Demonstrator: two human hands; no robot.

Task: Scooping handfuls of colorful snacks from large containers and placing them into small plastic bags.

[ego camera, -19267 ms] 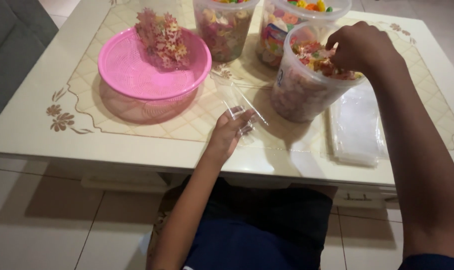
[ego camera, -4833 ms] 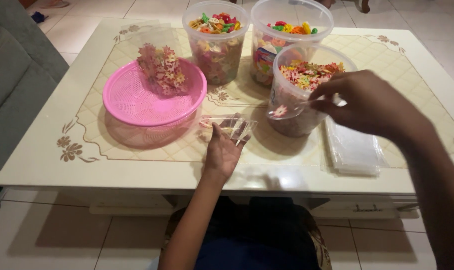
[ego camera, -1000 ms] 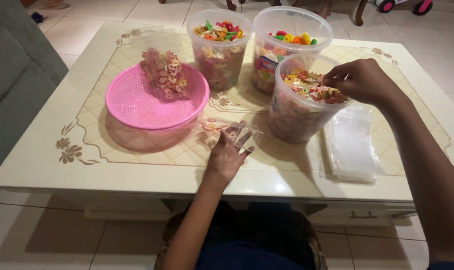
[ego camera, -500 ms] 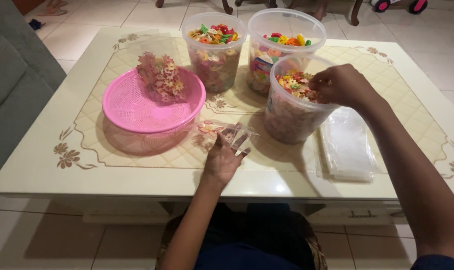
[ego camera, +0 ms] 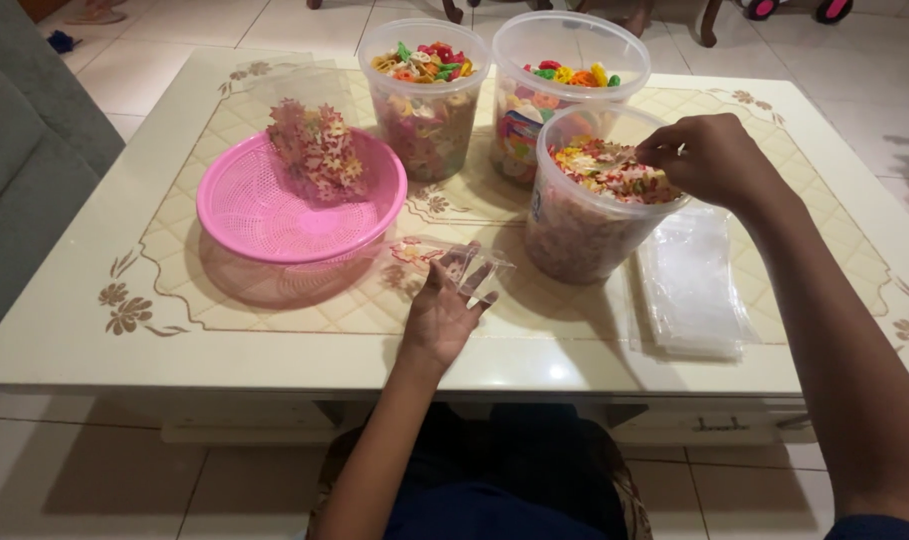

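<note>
Clear plastic dominates a cream table (ego camera: pixel 94 330) where a person packs colourful crackers: the left hand (ego camera: pixel 442 312) lies flat, fingers spread, pinning a small clear bag (ego camera: pixel 444 262) that holds a few pieces beside a pink basket (ego camera: pixel 274 215). The right hand (ego camera: pixel 709 160) is closed in a pinch on crackers at the rim of the nearest tub (ego camera: pixel 594 205); 2 more tubs (ego camera: pixel 429 95) stand behind, and a stack of empty bags (ego camera: pixel 689 290) lies to the right. Done well, the pinch would likely stay small and the bag's mouth held open, so nothing spills
</note>
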